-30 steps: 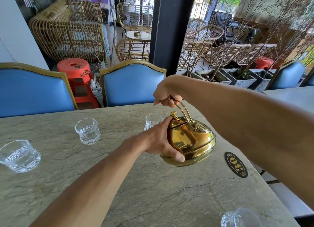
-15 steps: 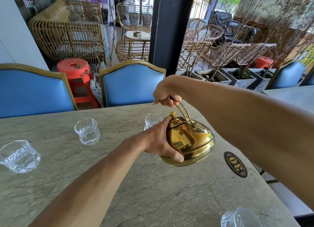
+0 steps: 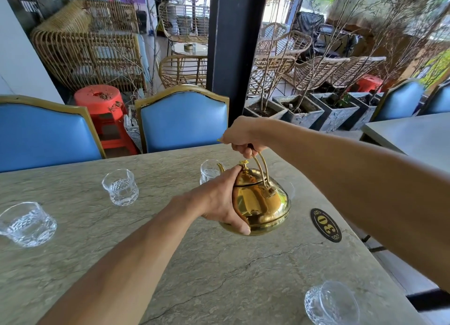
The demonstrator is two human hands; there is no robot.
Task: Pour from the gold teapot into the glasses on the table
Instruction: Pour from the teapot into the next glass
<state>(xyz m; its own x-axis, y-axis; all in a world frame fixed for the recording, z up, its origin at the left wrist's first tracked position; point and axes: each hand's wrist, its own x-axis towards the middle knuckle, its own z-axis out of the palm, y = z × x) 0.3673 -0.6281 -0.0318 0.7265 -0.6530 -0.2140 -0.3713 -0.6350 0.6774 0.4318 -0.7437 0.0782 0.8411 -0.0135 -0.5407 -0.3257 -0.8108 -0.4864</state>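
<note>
Head: gold teapot (image 3: 264, 204) beside clear glass (image 3: 207, 175)

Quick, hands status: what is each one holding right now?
Left hand: closed round the side of the gold teapot, thumb underneath.
Right hand: closed on the teapot's handle.

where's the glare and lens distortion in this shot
Head view: daylight glare and mirror reflections sit on the shiny gold metal teapot; the bright outdoor area behind the dark square pillar is partly washed out; wide-angle distortion leans the pillar and stretches the clear cut-glass tumbler at the lower right corner.
</note>
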